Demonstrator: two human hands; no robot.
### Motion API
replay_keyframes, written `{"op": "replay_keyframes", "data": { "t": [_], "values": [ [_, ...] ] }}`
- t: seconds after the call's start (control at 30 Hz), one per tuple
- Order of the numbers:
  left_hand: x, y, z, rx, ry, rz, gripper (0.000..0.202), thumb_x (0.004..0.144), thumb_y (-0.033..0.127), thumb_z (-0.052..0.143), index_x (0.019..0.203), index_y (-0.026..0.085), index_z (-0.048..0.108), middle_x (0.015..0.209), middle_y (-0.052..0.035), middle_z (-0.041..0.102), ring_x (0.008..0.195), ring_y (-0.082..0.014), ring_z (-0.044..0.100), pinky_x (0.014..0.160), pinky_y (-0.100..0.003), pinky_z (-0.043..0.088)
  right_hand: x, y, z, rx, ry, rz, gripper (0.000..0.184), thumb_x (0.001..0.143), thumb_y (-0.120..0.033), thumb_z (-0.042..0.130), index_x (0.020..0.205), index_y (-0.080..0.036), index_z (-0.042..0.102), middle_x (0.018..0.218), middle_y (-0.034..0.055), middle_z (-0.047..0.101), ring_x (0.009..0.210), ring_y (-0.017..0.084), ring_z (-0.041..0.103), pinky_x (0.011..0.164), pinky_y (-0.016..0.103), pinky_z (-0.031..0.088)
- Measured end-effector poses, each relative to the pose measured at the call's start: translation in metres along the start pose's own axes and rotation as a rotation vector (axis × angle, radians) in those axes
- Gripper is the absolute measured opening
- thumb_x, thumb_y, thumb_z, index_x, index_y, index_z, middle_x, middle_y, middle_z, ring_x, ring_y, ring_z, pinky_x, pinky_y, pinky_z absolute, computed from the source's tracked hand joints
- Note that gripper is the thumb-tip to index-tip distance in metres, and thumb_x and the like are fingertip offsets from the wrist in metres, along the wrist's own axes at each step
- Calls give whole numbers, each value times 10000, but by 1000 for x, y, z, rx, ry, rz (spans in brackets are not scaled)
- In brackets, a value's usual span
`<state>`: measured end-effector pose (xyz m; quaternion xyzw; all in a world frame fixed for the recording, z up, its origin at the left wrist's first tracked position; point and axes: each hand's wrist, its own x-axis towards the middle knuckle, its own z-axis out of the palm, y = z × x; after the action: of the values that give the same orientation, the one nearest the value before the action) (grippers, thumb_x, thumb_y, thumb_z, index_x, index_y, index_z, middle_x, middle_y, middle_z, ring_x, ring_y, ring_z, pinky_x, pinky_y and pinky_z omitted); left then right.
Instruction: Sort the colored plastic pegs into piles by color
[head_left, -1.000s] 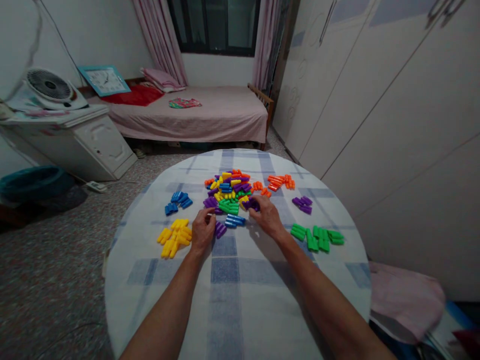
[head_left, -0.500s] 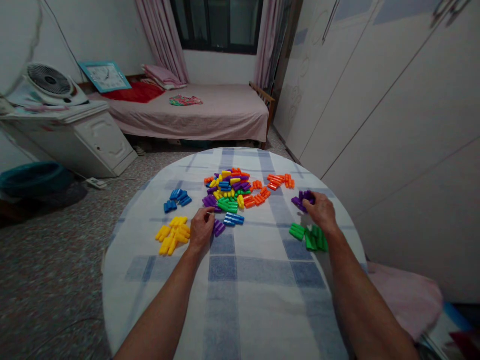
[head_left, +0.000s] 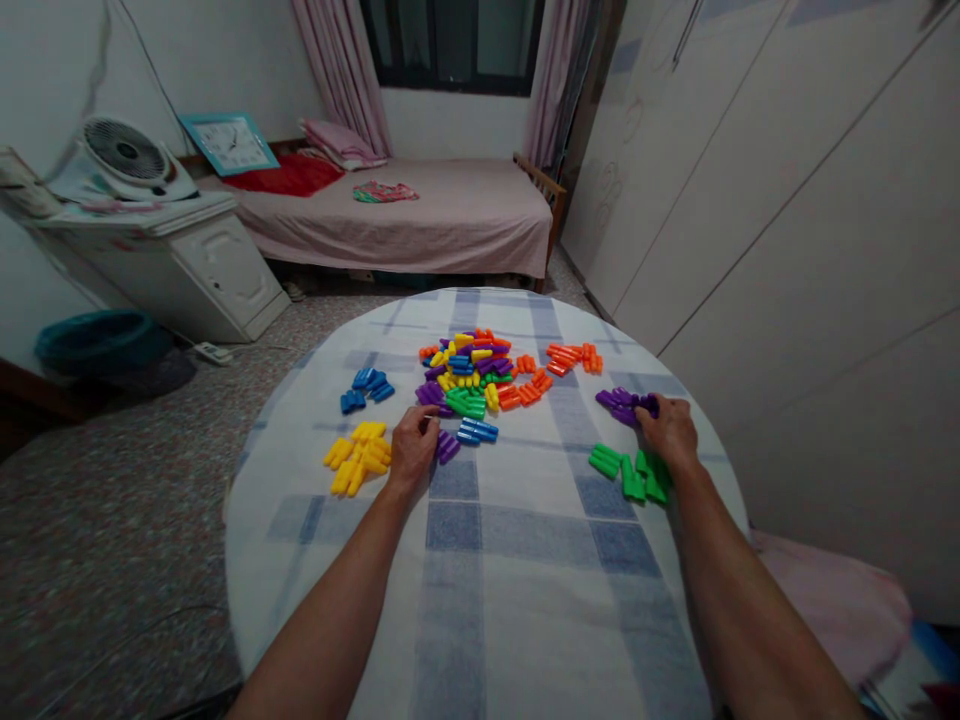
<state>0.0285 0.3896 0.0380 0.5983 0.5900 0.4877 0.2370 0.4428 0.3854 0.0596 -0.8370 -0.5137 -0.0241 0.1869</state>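
My right hand [head_left: 670, 432] is closed on a purple plastic piece at the right end of a small purple group [head_left: 619, 404]. Just below it lie green pieces [head_left: 604, 460], partly hidden by my wrist. My left hand [head_left: 415, 445] rests on the table, fingers curled together; whatever may be in them is hidden. Right beside its fingertips sits a purple piece [head_left: 448, 446], with a blue piece [head_left: 478, 431] a little farther right. Beyond my left hand is a mixed heap [head_left: 461, 365] of ribbed, tube-like pieces in several colours.
Yellow pieces [head_left: 358, 457] and blue pieces [head_left: 367, 388] lie in groups at the left. Orange pieces [head_left: 574, 357] are at the back right. A checked cloth covers the round table [head_left: 517, 620]. Behind stand a bed [head_left: 465, 220], a cabinet with a fan [head_left: 127, 150], and a wardrobe [head_left: 787, 250].
My right hand has shifted to the right end of the purple group, leaving more of those pieces visible. My left hand stays in nearly the same place. The camera view has turned slightly left.
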Motion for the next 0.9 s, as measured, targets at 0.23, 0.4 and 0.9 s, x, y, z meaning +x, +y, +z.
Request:
{"op": "replay_keyframes", "data": {
  "t": [0.23,0.4,0.9],
  "values": [
    [2,-6,1,7,35,22,244,808,199,484,978,185,660,955,-51,658,845,-148,611,798,-303,498,-12,-14,-18,-58,-75,117,488,869,-434,512,1275,-166,553,1281,179,459,1044,307,566,841,436,474],
    [3,-9,2,8,49,16,243,798,179,485,965,189,661,944,-48,653,827,-143,607,788,-299,496,-25,-29,-31,-129,-18,116,496,880,-437,488,1279,-147,538,1271,190,471,1035,322,574,804,444,484],
    [-1,1,1,-133,-40,-106,298,821,241,457,1047,155,632,889,-44,661,597,-90,592,598,-226,496,-157,-210,-7,341,-291,-719,363,882,-318,567,1229,-212,541,1175,68,556,973,180,579,793,274,471]
  ]
}}
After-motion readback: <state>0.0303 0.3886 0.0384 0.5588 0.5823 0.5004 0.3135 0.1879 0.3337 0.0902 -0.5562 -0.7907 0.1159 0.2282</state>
